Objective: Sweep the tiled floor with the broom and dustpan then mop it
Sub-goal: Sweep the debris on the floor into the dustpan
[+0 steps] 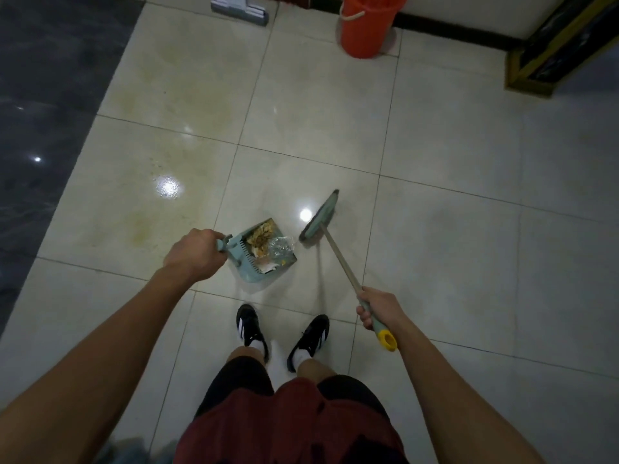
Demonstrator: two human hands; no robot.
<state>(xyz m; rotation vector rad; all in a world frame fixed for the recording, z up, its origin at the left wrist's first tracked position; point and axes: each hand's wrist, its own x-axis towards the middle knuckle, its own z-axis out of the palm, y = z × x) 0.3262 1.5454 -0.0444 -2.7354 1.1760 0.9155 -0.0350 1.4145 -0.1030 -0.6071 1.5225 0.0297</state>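
Dustpan (264, 252) loaded with litter, broom (320, 217) poised just beside its open edge on the tiled floor (435, 145).

Left hand (194, 256) curls its fingers round the dustpan's handle; right hand (378, 308) wraps the broom's shaft near the top. To finish well, the person should keep the pan's lip flat on the tile and draw short strokes toward it (crumbs slip under a raised lip). Mop (239, 6) and orange bucket (366, 25) wait by the far wall.

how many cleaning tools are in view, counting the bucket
4. The dustpan is held by the left hand; the broom by the right hand. The mop head lies at the top edge, and the orange bucket stands right of it. More may be out of frame.
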